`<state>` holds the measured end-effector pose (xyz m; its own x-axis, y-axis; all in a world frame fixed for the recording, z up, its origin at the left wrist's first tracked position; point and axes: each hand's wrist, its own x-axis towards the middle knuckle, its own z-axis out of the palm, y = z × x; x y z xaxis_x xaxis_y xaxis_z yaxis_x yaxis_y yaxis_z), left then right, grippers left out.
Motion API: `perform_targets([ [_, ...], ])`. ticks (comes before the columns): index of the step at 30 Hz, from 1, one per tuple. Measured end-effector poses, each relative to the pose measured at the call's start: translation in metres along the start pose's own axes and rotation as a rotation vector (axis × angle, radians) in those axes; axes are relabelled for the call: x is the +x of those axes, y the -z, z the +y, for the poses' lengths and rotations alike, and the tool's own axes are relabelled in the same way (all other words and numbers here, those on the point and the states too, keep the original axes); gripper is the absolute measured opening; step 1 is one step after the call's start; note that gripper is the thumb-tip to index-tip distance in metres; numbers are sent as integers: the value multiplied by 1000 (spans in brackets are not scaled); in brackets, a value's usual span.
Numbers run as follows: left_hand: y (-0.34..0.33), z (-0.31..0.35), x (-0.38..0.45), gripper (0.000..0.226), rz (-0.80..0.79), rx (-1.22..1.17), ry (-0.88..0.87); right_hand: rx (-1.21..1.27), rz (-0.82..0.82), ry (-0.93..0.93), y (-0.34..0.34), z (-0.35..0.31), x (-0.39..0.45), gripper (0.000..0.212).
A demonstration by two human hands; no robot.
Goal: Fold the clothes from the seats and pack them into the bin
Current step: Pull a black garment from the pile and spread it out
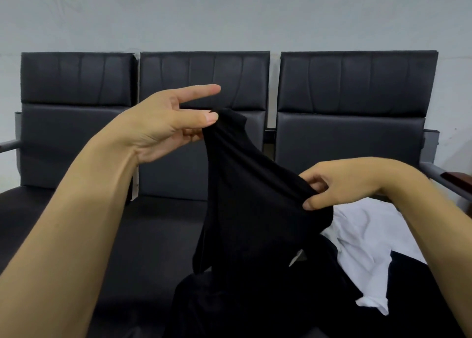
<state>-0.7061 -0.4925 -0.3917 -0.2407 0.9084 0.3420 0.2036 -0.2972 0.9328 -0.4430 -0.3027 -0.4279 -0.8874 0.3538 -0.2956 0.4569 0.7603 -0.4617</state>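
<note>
**Black garment lifted off the seats, held at two points to find its shape**

The seats (204, 158) run three across against a pale wall (229, 13), dark padded backs upright, and serve as the work surface: loose clothes lie on the middle and right cushions. No bin shows in this view, so where the folded pieces will go cannot be told.

The black garment (250, 197) is the piece in hand. It stretches in a slanted band from upper left to lower right between the two hands, and its lower part drapes down onto a heap of dark cloth on the cushion. Holding it raised and taut this way likely lets the fabric hang free so an edge or seam can be found before folding; the fold itself looks not yet begun.

A white shirt (365, 240) lies crumpled on the right seat, partly under the black cloth, one cuffed sleeve trailing toward the front. It appears to be waiting its turn.

The left hand (168, 125) is raised in front of the middle backrest. Its thumb and lower fingers pinch the garment's top corner, while the index finger points out straight, clear of the cloth.

The right hand (339, 184) sits lower, just above the white shirt, fingers curled and thumb pressed in, pinching a gathered bunch of the black fabric.
</note>
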Motion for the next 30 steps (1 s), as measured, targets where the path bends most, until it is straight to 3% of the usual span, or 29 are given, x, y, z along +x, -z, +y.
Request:
perform_targets([
  [7, 36, -10, 2, 53, 186, -161, -24, -14, 79, -63, 15, 9, -25, 18],
  [10, 40, -14, 0, 50, 193, -139, -10, 157, 179, 44, 17, 11, -30, 15],
  [14, 32, -13, 0, 47, 202, -134, -15, 329, 431, 257, 18, 5, -31, 6],
  [18, 28, -1, 4, 50, 199, -157, -62, 13, 654, 259, 27, -8, -17, 21],
  [20, 30, 17, 13, 51, 216, -169, -91, -135, 804, 229, 44, -23, -12, 18],
  [22, 34, 41, 26, 46, 236, -164, -121, -117, 888, 251, 66, -44, -15, 11],
  [26, 39, 96, 52, 40, 229, -79, -212, 149, 901, 224, 120, -78, -36, 19],
  [30, 42, 158, 72, 39, 214, 73, -276, 295, 768, 59, 180, -109, -64, 27],
])
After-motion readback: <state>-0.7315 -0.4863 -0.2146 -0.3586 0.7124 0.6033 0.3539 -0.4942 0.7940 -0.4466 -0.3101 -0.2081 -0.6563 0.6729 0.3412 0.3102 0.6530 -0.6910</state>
